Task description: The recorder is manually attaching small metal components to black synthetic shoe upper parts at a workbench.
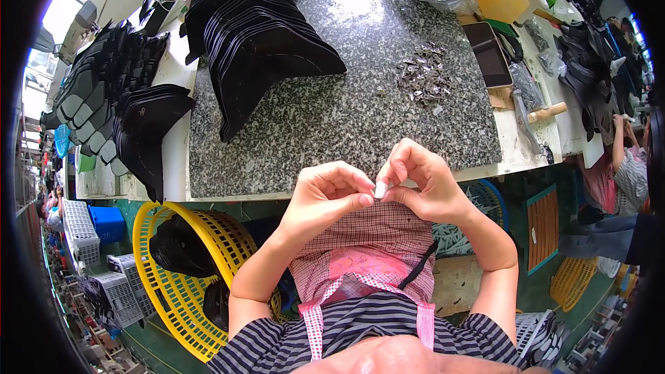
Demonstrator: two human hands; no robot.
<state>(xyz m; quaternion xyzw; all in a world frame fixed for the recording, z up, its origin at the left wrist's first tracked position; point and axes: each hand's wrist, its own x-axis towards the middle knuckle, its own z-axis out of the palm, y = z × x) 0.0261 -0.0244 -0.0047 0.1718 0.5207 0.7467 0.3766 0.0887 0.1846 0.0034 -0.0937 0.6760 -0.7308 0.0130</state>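
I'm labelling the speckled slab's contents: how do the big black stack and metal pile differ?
The big black stack is much larger than the metal pile. The stack's pieces overlap in layers; the pile's bits lie jumbled. The stack is black, the pile silvery. Both rest on the speckled slab.

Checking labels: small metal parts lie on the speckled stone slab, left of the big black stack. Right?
Wrong side: the head view shows the small metal parts on the speckled stone slab, right of the big black stack.
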